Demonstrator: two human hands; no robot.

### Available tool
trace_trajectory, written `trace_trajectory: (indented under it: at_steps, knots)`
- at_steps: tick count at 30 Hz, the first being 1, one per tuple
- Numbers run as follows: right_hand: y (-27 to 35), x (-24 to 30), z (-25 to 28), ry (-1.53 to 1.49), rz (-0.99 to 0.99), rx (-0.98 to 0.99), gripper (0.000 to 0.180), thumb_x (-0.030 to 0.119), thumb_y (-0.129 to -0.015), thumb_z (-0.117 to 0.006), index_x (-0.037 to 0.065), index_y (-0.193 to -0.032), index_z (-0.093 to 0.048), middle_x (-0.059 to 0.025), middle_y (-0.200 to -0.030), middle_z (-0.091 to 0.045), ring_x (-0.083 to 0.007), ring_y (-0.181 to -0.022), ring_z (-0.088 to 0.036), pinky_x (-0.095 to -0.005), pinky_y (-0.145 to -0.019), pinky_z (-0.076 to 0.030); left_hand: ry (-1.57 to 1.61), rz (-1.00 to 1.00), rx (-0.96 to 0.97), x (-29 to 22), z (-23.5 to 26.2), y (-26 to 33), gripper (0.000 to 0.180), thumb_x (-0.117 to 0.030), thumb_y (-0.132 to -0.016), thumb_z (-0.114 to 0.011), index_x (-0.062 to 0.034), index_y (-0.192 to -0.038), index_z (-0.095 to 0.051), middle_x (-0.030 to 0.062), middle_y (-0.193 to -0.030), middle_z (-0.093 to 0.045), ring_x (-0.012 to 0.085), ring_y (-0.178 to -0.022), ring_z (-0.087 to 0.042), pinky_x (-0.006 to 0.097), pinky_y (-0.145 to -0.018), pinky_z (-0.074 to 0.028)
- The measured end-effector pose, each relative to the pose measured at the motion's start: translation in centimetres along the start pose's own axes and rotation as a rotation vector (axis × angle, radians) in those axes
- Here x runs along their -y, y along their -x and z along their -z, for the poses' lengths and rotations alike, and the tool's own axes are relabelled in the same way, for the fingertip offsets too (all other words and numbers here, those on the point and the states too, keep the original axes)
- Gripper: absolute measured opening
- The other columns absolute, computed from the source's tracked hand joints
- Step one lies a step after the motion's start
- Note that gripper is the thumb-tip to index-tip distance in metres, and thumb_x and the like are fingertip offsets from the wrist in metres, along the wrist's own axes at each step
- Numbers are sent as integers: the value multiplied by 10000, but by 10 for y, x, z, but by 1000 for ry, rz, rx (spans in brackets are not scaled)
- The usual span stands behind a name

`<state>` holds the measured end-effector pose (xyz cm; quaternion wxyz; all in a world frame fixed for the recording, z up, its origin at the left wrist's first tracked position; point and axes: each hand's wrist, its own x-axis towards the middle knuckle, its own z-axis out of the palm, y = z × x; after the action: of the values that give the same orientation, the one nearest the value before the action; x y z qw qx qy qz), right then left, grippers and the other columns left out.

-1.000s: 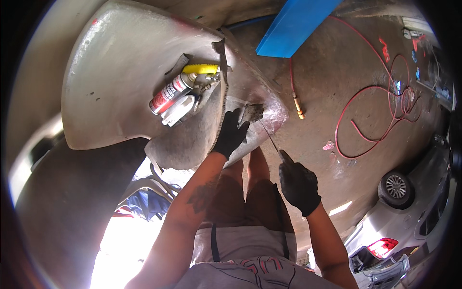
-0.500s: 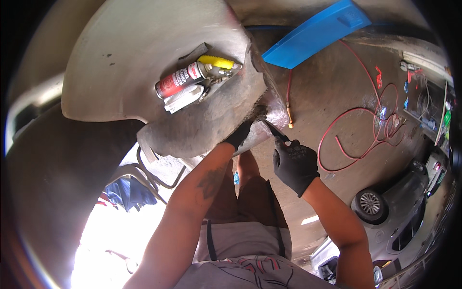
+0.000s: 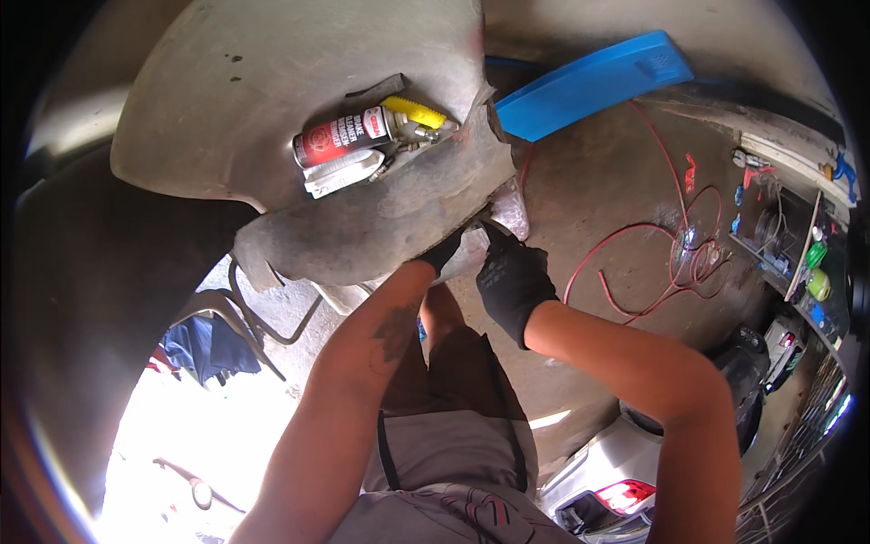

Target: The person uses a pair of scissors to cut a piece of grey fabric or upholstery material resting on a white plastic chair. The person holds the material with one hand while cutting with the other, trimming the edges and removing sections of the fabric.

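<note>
A scuffed, curved grey panel (image 3: 362,227) fills the upper left, its edge partly hiding the black-gloved left hand (image 3: 442,254). Nearby, the black-gloved right hand (image 3: 515,283) curls; neither hand's finger grip is discernible.

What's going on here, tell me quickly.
A person is working at the edge of a curved grey panel. The black-gloved left hand is partly hidden by it; the right hand is close beside the left, anything held there unclear. A red-and-black spray can and a yellow piece lie on the panel.
</note>
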<state>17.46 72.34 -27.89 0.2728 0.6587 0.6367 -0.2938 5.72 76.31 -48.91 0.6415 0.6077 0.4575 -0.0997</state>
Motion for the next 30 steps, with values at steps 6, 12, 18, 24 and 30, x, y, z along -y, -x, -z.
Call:
trace_trajectory:
  at_steps: [6, 12, 18, 24, 30]
  knots:
    - [9, -50, -23, -573, -77, -192, 251, 206, -900, -511, 33, -967, -680, -212, -733, -655, -385, -754, -670, -512, -695, -528, -54, 9, -23, -8, 2, 2, 608, -370, -991, -504, -65, -1500, -374, 184, -1490, -435, 310, -1314, -486, 367, -1096, -371]
    - [-28, -101, -30, -1275, -330, 280, 252, 226, -966, -490, 66, -815, -615, -102, -638, -610, -241, -511, -588, -360, -437, -443, -106, 10, -65, -10, 2, -3, 643, -390, -980, -520, -55, -1504, -360, 200, -1496, -422, 323, -1321, -481, 374, -1102, -366]
    - [-15, -92, -51, -923, -49, 78, 271, 293, -946, -512, 75, -842, -634, -106, -694, -644, -235, -550, -607, -375, -493, -474, -172, 16, -43, -17, 2, -1, 679, -410, -969, -535, -44, -1508, -346, 215, -1503, -409, 336, -1327, -476, 381, -1108, -361]
    - [-6, -65, -23, -534, -47, -104, 287, 254, -916, -502, 53, -982, -695, -194, -844, -702, -389, -815, -678, -491, -787, -533, -283, 33, 66, -29, 5, 14, 716, -430, -958, -550, -33, -1513, -332, 230, -1509, -396, 350, -1333, -472, 387, -1114, -356]
    - [53, -84, -24, -732, -148, -144, 321, 290, -936, -501, 65, -1095, -664, -203, -865, -697, -408, -853, -669, -500, -809, -527, -430, 82, 216, -35, 13, 34, 755, -450, -947, -565, -22, -1517, -318, 245, -1515, -383, 363, -1339, -467, 394, -1120, -351]
